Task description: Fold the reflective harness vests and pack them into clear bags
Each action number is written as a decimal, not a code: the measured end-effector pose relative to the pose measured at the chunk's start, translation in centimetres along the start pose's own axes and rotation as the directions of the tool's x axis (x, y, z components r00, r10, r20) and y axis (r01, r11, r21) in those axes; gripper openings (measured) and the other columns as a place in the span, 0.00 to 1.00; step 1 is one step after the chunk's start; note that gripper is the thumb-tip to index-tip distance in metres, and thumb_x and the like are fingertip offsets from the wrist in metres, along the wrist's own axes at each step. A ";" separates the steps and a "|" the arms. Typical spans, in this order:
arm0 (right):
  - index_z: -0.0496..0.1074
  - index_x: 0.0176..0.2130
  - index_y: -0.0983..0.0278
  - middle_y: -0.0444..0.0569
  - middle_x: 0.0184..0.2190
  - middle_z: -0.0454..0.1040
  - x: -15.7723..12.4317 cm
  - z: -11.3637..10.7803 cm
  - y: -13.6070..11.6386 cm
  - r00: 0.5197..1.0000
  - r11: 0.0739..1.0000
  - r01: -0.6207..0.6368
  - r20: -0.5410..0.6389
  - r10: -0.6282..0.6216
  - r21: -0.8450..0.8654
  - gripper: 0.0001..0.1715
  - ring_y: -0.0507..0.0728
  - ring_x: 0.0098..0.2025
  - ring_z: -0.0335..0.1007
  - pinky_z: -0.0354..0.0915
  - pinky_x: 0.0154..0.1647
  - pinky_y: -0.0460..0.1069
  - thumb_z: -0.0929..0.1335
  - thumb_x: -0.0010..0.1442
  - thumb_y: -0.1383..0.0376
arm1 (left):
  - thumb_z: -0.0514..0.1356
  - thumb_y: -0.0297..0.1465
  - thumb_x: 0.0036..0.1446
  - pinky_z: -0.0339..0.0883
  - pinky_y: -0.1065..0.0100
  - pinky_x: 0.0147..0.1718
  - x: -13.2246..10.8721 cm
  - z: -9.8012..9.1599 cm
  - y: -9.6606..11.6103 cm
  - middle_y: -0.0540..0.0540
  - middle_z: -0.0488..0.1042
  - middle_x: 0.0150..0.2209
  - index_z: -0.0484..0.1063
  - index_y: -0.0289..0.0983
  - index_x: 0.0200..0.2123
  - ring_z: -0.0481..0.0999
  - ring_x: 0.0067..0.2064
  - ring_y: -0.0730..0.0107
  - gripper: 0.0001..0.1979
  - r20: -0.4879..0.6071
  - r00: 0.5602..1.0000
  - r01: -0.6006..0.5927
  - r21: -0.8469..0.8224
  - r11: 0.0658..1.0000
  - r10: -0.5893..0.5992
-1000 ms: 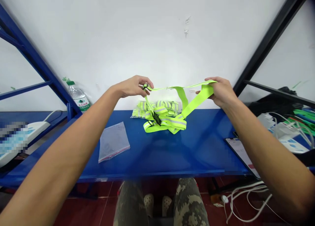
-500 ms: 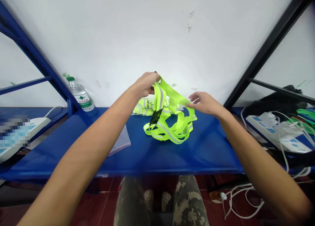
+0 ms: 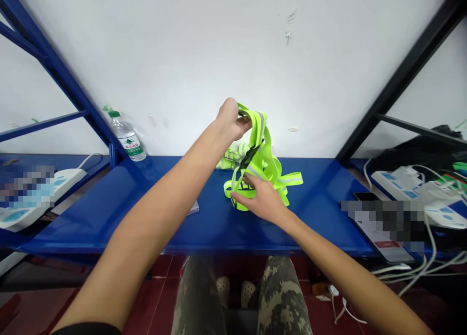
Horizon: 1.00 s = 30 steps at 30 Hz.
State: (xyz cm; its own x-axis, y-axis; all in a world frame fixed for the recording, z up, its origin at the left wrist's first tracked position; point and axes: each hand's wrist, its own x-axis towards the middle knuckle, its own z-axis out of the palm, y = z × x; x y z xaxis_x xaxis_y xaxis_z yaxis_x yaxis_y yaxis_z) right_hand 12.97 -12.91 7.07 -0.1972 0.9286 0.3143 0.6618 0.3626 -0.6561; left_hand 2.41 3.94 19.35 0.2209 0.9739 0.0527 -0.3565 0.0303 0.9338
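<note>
A fluorescent yellow reflective vest [image 3: 272, 164] made of straps, with grey reflective stripes and a black buckle [image 3: 250, 155], hangs partly raised over the blue table. My left hand [image 3: 233, 120] is closed on its upper straps, lifting them near the wall. Lower down, my right hand [image 3: 263, 197] is at the front of the hanging straps, its thumb and fingers apart beside the lower loops. Behind the vest, a bundle of similar yellow-green material [image 3: 228, 158] lies on the table, partly covered by the left wrist.
The blue table [image 3: 204, 228] meets a white wall. A water bottle [image 3: 132, 142] leans at the back left. A clear plastic bag [image 3: 194, 208] shows beside my left forearm. Power strips [image 3: 67, 184] and a phone [image 3: 392, 250] lie at the sides, with white cables at right.
My left hand has moved right with the upper straps, which now hang more upright. My right hand has come down and left from the vest's right edge to its lower straps.
</note>
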 end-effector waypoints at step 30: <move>0.76 0.29 0.67 0.48 0.26 0.78 2.4 -3.7 5.6 0.851 0.943 -0.098 0.519 -0.086 0.317 0.22 0.53 0.27 0.72 0.67 0.30 0.47 0.70 0.59 0.50 | 0.62 0.36 0.49 0.69 0.65 0.39 -0.9 -6.4 3.2 0.48 0.69 0.30 0.63 0.44 0.45 0.73 0.36 0.64 0.19 -0.383 0.906 -0.182 0.031 0.983 0.180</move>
State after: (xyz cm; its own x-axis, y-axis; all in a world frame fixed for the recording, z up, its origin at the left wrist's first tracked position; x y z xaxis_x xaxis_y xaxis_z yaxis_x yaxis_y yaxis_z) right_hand 18.87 -8.97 6.62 -0.6002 0.7993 -0.0318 0.4141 0.2764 -0.8673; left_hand -4.69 4.59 20.03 -0.2118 0.9740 0.0802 -0.3628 -0.1545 0.9190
